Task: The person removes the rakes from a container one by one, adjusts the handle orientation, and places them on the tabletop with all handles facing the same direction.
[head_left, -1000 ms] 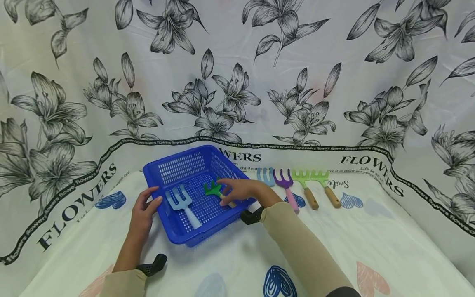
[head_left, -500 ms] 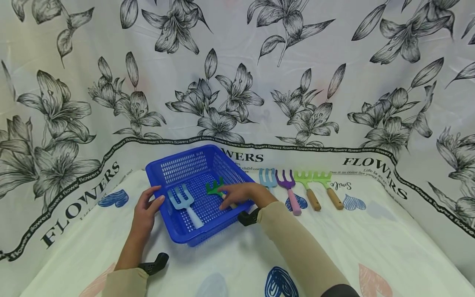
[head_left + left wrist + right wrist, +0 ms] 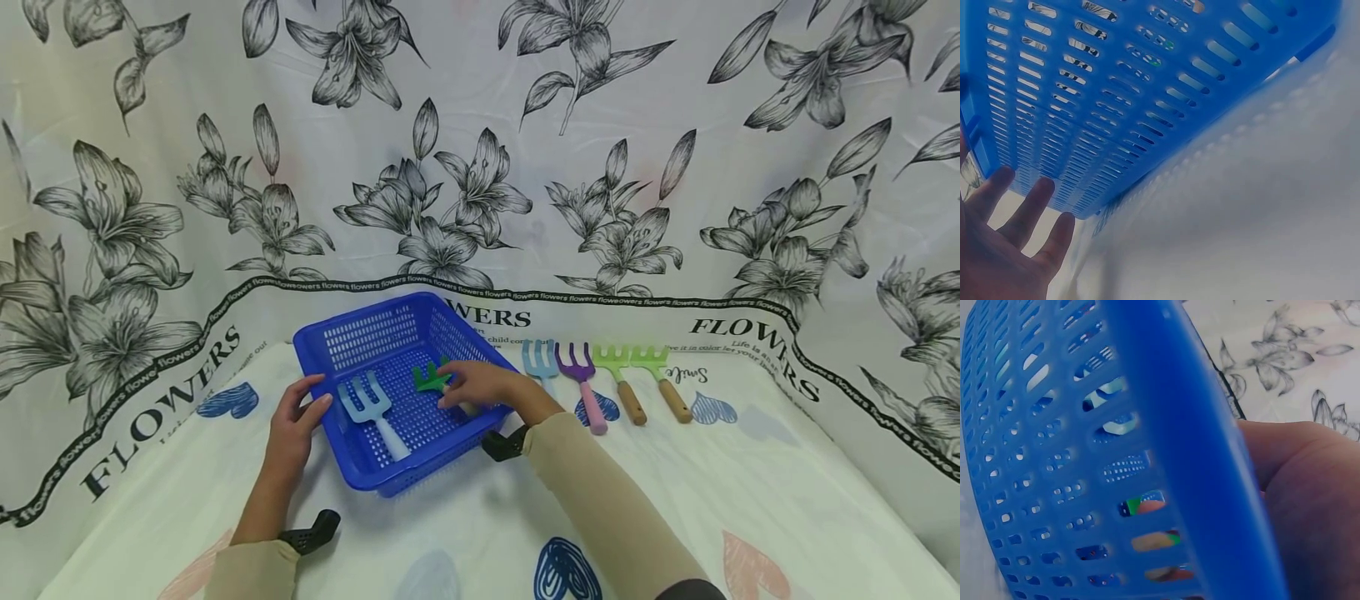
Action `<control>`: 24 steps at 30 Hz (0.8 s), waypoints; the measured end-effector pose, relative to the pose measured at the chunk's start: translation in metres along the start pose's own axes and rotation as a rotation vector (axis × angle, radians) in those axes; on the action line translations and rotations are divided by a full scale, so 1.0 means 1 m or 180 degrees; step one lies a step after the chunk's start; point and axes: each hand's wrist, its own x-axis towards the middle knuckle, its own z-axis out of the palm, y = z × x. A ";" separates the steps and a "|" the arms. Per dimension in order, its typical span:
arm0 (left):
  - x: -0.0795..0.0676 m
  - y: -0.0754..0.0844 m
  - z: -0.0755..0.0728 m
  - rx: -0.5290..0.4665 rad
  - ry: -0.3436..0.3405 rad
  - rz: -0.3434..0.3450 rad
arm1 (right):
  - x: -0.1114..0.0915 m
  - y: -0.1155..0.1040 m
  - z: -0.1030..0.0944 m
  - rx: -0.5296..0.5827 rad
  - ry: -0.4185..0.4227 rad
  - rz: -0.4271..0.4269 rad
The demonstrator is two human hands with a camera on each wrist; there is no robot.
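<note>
A blue perforated plastic basket (image 3: pixel 412 471) sits at the middle left of the table in the head view. My left hand (image 3: pixel 292 425) rests against its left rim; the left wrist view has several spread fingers (image 3: pixel 1030 209) beside the outer wall. Inside the basket lies a light blue hand rake (image 3: pixel 387 433). To its right is a green hand rake (image 3: pixel 431 380) with a wooden handle, which my right hand (image 3: pixel 483 386) holds by the handle, reaching over the right rim. Through the slots in the right wrist view, part of the wooden handle (image 3: pixel 1150 542) shows.
Right of the basket, hand rakes lie in a row: a light blue one (image 3: pixel 539 367), a purple one with a pink handle (image 3: pixel 592 408), and two light green ones with wooden handles (image 3: pixel 632 406). A flower-printed cloth (image 3: pixel 600 242) hangs behind the white table cover (image 3: pixel 465 533).
Inside the basket, my right hand has shifted slightly, and the green hand rake's head has turned and moved a little left. My left hand stays at the rim.
</note>
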 end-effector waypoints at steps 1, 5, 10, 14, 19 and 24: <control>0.000 -0.001 0.000 0.0005 -0.0001 -0.0007 | 0.000 0.001 0.000 0.0030 0.0049 -0.0035; 0.000 -0.002 -0.001 -0.0011 -0.0012 -0.0024 | 0.000 0.002 -0.001 0.0063 0.0225 -0.0160; 0.000 0.000 -0.001 -0.0041 -0.0026 -0.0006 | -0.001 0.004 -0.002 0.0206 0.0457 -0.0305; 0.000 0.000 -0.001 -0.0056 -0.0029 0.0005 | -0.002 0.005 -0.003 0.0377 0.0596 -0.0361; 0.002 -0.003 0.000 -0.0015 0.0000 0.0011 | -0.004 0.007 -0.004 0.0358 0.0872 -0.0451; 0.001 -0.004 0.000 -0.0002 0.0011 0.0027 | -0.005 0.008 -0.004 0.0403 0.1041 -0.0593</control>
